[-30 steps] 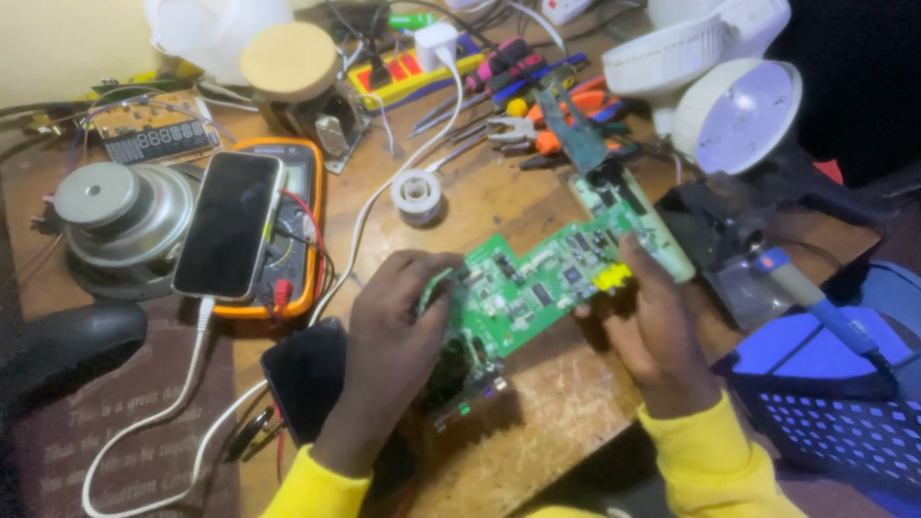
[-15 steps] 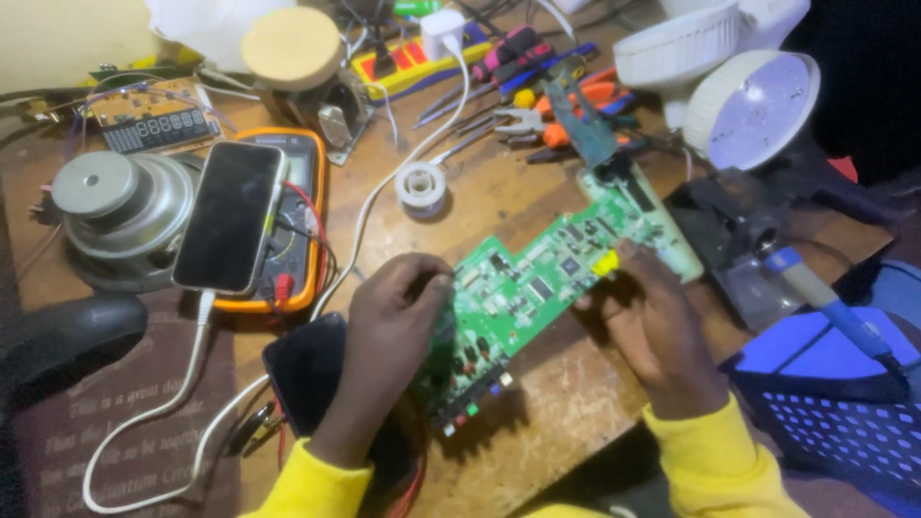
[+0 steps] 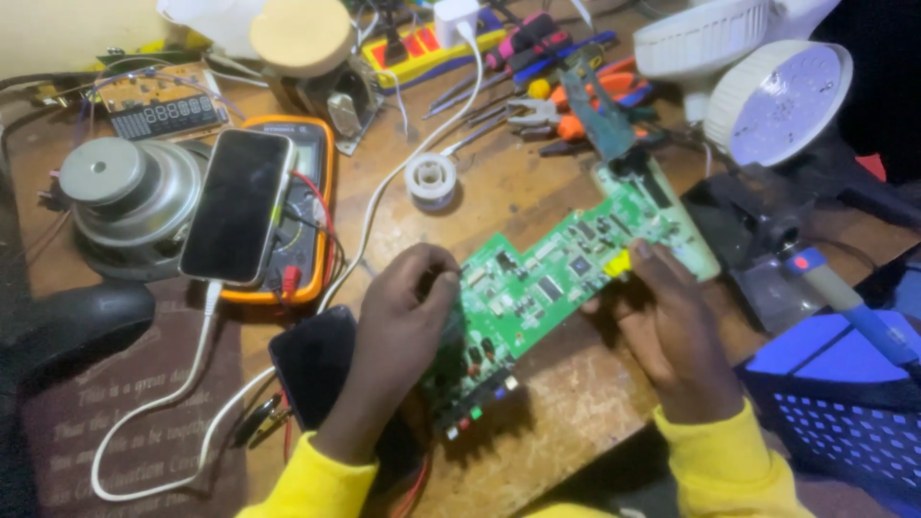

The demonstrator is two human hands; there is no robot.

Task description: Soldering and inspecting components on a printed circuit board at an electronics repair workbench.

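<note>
A long green circuit board [image 3: 547,283] is held tilted above the wooden workbench [image 3: 537,451], chips and a yellow part facing up. My left hand [image 3: 398,331] grips its near left edge, fingers curled over the top. My right hand [image 3: 672,321] holds the far right edge, thumb by the yellow component. Both sleeves are yellow. A black phone [image 3: 317,364] lies under my left wrist.
A phone [image 3: 238,203] on a white cable rests on an orange multimeter [image 3: 312,206]. A speaker driver [image 3: 120,192] sits at left, a solder spool [image 3: 431,177] in the middle. Screwdrivers and pliers [image 3: 537,101] lie at the back, round lamps [image 3: 777,91] and a soldering iron [image 3: 844,297] at right.
The board has stayed in both hands and turned slightly, its far end lifting. My left fingers have shifted further over the board's top edge.
</note>
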